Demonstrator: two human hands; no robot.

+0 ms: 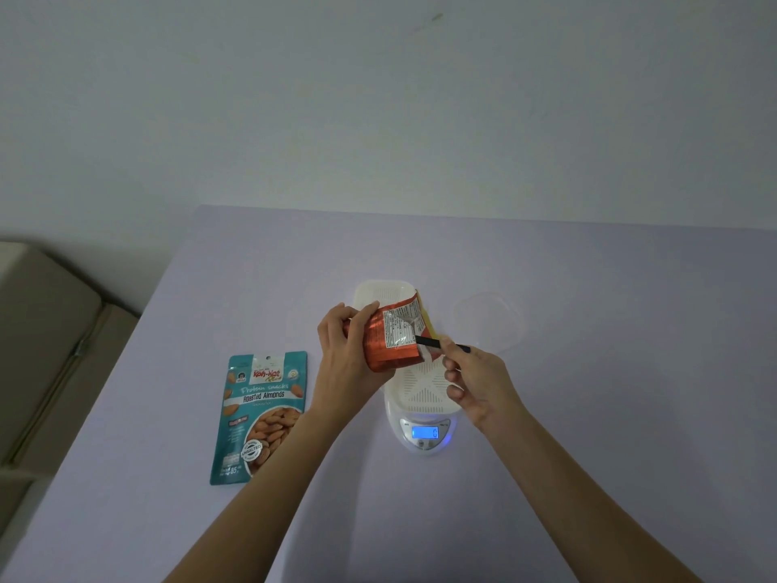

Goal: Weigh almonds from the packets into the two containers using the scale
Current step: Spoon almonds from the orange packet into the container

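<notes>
My left hand [345, 346] grips an orange foil packet [391, 339], tilted above a white slotted container [422, 389] that sits on the white scale [424, 435]. The scale's blue display reads 0. My right hand [475, 382] pinches a thin black utensil handle [441, 344] whose tip goes into the packet's opening. A second white container [380, 293] stands behind the packet, partly hidden by it. A teal packet of roasted almonds [260, 416] lies flat on the table to the left. No almonds show in the container on the scale.
A clear plastic lid or tub [490, 319] lies right of the scale. The lavender table [588, 414] meets a pale wall at the back. A beige cushioned seat [46, 351] stands off the table's left edge.
</notes>
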